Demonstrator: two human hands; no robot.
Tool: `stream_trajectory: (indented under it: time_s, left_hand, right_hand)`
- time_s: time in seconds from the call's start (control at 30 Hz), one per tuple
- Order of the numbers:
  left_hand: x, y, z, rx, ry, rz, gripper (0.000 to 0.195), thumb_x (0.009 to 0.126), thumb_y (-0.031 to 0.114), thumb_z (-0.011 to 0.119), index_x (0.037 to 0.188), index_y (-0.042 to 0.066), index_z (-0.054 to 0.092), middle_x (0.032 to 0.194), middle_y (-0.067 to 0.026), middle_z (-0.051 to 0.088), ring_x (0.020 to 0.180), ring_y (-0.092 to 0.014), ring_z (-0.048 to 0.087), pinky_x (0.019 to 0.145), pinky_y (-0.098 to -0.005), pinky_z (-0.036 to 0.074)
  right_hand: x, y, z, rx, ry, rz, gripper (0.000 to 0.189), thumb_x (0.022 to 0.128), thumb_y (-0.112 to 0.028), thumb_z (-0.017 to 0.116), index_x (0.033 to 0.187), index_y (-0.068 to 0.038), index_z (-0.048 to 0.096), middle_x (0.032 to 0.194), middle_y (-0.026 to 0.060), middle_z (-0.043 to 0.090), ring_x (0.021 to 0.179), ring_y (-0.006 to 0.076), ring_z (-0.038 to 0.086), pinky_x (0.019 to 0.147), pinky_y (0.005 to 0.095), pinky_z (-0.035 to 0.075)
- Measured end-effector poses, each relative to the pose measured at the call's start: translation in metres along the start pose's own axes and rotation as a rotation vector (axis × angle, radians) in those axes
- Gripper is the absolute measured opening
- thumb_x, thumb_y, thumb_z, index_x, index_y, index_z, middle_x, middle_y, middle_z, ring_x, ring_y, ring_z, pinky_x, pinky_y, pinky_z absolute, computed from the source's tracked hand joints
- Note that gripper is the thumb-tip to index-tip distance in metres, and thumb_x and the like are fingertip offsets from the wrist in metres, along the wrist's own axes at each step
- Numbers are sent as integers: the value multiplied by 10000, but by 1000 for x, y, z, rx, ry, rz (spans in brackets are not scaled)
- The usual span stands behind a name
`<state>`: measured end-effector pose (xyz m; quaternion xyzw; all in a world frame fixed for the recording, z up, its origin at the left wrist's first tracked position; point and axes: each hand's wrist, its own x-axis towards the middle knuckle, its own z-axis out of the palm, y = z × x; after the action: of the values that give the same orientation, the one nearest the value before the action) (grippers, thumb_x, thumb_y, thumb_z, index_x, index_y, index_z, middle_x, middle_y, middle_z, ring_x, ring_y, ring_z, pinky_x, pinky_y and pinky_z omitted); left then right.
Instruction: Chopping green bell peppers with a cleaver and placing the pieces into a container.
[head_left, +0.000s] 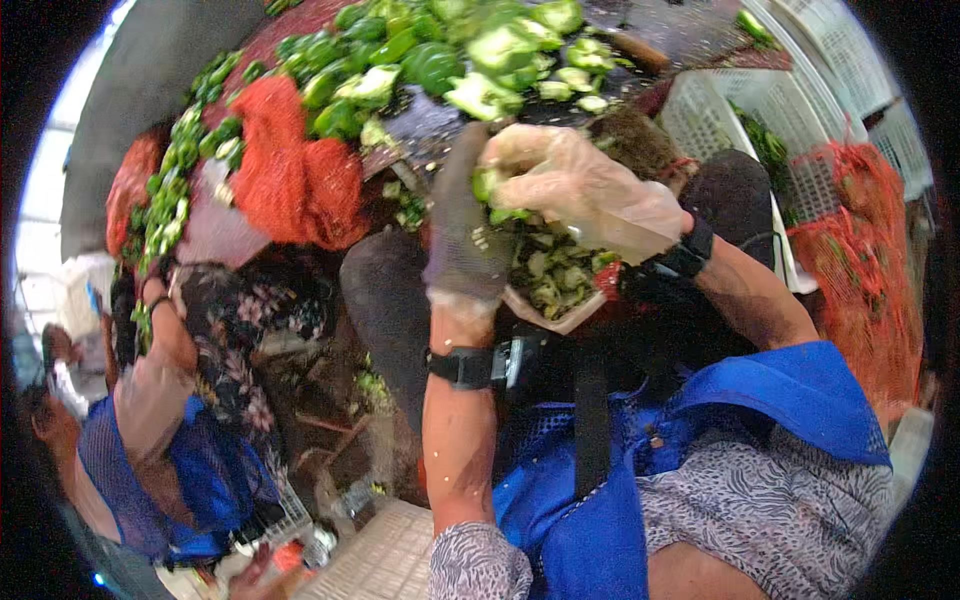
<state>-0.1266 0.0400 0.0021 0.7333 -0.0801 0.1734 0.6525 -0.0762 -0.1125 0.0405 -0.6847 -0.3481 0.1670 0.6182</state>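
Observation:
My left hand (469, 217), in a dark knit glove, is closed around a green pepper (485, 185); pale seeds stick to the glove. Against the pepper's other side curl the fingers of my right hand (581, 184), which wears a loose translucent plastic glove. Whether a small tool is inside that hand cannot be made out. Directly below both hands, between my knees, sits a pale container (559, 324) with pepper cores and scraps (555, 274) in it. Beyond my fingertips, halved green peppers (484, 94) lie heaped on the dark, wet tabletop (424, 116).
Red mesh sacking (289, 172) lies on the table's left part. At right are a white perforated crate (697, 97) with greens beside it and an orange mesh sack (862, 277). A co-worker in a blue vest (202, 472) sits at left, one arm reaching toward more peppers (169, 202).

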Motion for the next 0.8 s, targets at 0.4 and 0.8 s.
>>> stream_trajectory:
  time_s: [0.4,0.8]
  left_hand:
    - [6,29,17,16,-182,86,503,801,-8,762,1273,-4,588,1197,-85,654,1113,-165,617,980,-309,498]
    - [15,11,21,-109,-217,55,409,893,27,617,1298,-3,573,1255,-85,632,1164,-177,598,1021,-326,474]
  right_hand:
    - [-13,-12,-27,-368,-149,-110,315,840,-242,742,998,7,634,882,160,661,883,314,661,793,415,516]
    - [-21,8,-20,87,-43,-24,298,805,-210,786,931,-3,611,846,56,608,822,165,599,766,334,490]
